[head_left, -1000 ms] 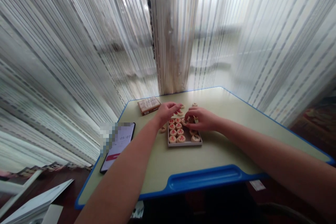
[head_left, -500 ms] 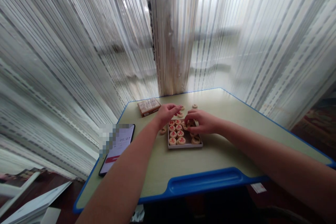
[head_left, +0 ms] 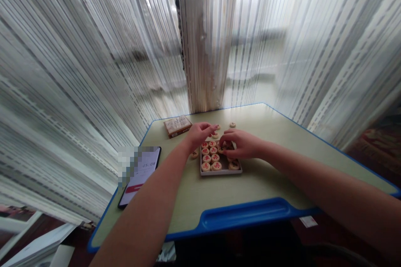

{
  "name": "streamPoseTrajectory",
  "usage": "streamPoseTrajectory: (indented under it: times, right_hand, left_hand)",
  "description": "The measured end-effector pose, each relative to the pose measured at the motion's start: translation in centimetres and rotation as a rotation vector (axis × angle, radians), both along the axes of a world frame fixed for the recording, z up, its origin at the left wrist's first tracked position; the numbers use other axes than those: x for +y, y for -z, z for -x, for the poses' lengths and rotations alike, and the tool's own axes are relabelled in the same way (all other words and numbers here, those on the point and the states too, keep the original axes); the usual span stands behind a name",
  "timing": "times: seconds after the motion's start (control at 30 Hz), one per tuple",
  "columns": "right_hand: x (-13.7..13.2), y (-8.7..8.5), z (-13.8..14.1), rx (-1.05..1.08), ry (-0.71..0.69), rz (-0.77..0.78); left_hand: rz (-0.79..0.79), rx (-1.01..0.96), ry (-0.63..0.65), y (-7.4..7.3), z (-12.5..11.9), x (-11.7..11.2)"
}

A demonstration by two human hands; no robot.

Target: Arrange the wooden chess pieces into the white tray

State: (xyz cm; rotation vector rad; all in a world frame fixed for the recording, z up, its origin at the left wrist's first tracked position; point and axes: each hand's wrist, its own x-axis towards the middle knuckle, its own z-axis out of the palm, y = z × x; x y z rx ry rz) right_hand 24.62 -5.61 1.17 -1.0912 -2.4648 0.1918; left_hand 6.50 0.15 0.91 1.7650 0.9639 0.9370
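A shallow white tray (head_left: 221, 172) on the table holds several round wooden chess pieces (head_left: 211, 157) with red characters. My right hand (head_left: 239, 143) rests over the tray's far right part, fingers curled down onto the pieces there; what they grip is hidden. My left hand (head_left: 199, 132) reaches past the tray's far left corner, fingers bent, its tips by loose pieces (head_left: 215, 135) on the table. One more loose piece (head_left: 232, 124) lies farther back, and one (head_left: 194, 154) sits left of the tray.
A small brown box (head_left: 177, 125) lies at the table's far left. A phone (head_left: 139, 175) with a lit screen lies near the left edge. The table has a blue rim with a groove (head_left: 247, 214) along the near edge. Sheer curtains hang behind.
Both hands stay over the tray's far end with only slight finger shifts. The view itself bobbed a little.
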Motion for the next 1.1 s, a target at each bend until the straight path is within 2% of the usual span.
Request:
streamPoseTrajectory:
  times: [0.23, 0.43, 0.63, 0.93, 1.1]
  right_hand:
    - [0.1, -0.1, -0.2, 0.035, 0.053, -0.022]
    - [-0.5, -0.5, 0.1, -0.01, -0.038, 0.041]
    - [-0.8, -0.6, 0.6, -0.054, -0.033, -0.023]
    - [-0.9, -1.2, 0.1, -0.027, -0.175, -0.019]
    - [-1.0, -1.1, 0.3, -0.056, -0.195, -0.039]
  left_hand:
    - [-0.001, -0.004, 0.006, 0.0, 0.1, 0.0]
    - [-0.009, -0.001, 0.012, 0.0, 0.0, 0.0]
    - [0.002, -0.007, 0.0, 0.0, -0.1, -0.1]
    - [-0.011, 0.034, 0.011, 0.1, 0.0, 0.1]
    - [-0.001, 0.056, 0.004, 0.1, 0.0, 0.0]
